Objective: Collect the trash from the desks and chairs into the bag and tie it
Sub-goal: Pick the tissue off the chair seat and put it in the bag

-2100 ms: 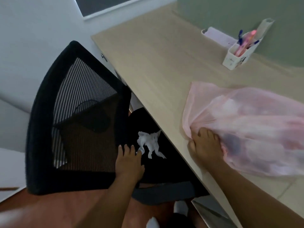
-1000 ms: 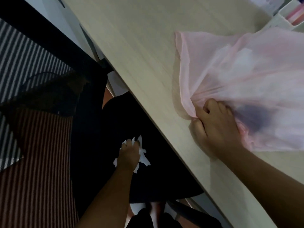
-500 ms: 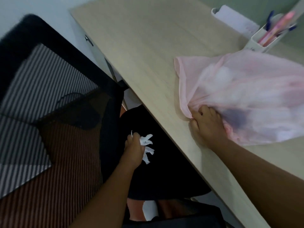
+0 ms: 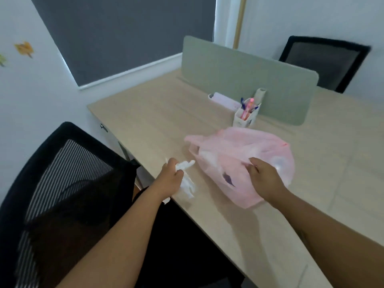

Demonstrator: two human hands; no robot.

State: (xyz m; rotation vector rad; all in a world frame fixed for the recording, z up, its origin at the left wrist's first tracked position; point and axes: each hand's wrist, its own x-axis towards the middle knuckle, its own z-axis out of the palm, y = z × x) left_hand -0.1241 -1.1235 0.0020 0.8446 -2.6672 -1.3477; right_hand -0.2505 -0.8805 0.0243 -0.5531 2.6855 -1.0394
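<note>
The desk (image 4: 166,121) carries the pink bag (image 4: 239,148), lying on its side. I've lifted my left hand (image 4: 170,179) off the chair (image 4: 62,173) to the desk edge, just beside the bag's mouth. My right hand (image 4: 266,179) now pinches the bag's film. Left fingers are curled round the crumpled tissue (image 4: 188,186), which I judge ready to go in.

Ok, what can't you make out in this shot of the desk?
Head view only.
- Contents of the pink bag: hazy film shows only pale shapes, a dark patch.
- Pens in the pen holder: too small to count.
- The far chair: lower part behind the desk.
- The crumpled tissue: partly hidden inside the left hand.
</note>
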